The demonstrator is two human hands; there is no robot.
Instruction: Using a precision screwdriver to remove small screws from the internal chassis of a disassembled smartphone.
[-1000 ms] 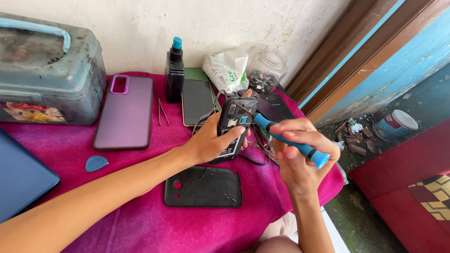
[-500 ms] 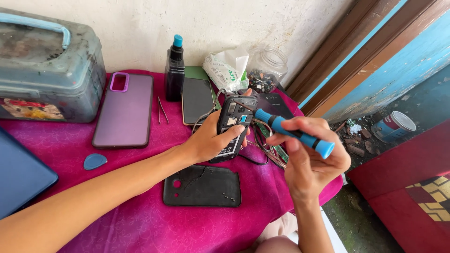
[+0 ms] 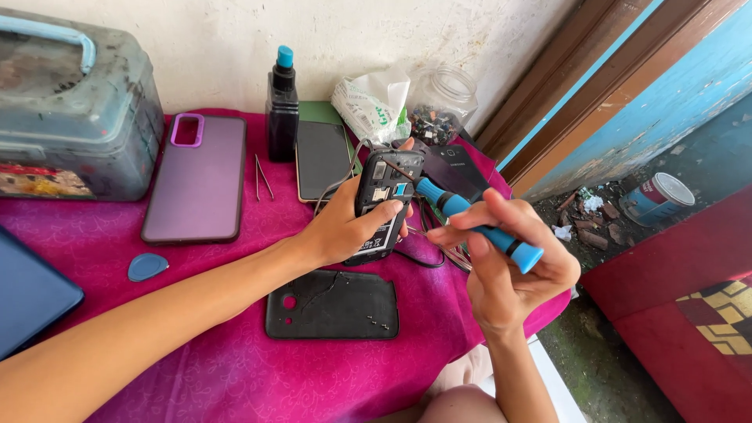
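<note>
Between the two hands, above the pink-clothed worktop [image 3: 235, 368], an opened black phone [image 3: 385, 205] is being held with its uncovered back facing up. The left hand [image 3: 345, 231] is gripping this phone from the side, thumb lying across its lower half and fingers wrapping underneath, tilting it slightly toward the right hand. The right hand [image 3: 509, 270] is pinching a blue-handled screwdriver [image 3: 470, 219] between thumb and fingertips, the handle end pointing out to the right while the thin metal tip is reaching into the upper part of the phone's open back. Just below the left hand a black back cover [image 3: 333, 305] is lying flat on the cloth, with a few tiny screws [image 3: 377, 323] sitting near its right edge. Beyond the left hand another phone [image 3: 321, 159] is lying screen up, and further to that hand's left are thin tweezers [image 3: 262, 177], then a phone in a purple case [image 3: 196, 178]. A dark bottle with a blue cap [image 3: 283, 106] is standing upright near the wall, well beyond the left hand, and a crumpled white bag [image 3: 372, 102] and a glass jar [image 3: 442, 102] holding small parts are sitting beyond the held phone. Far to the left hand's outer side a grey plastic box [image 3: 70, 117] is resting against the wall, and a blue pick [image 3: 146, 266] is lying on the cloth beside the left forearm.
</note>
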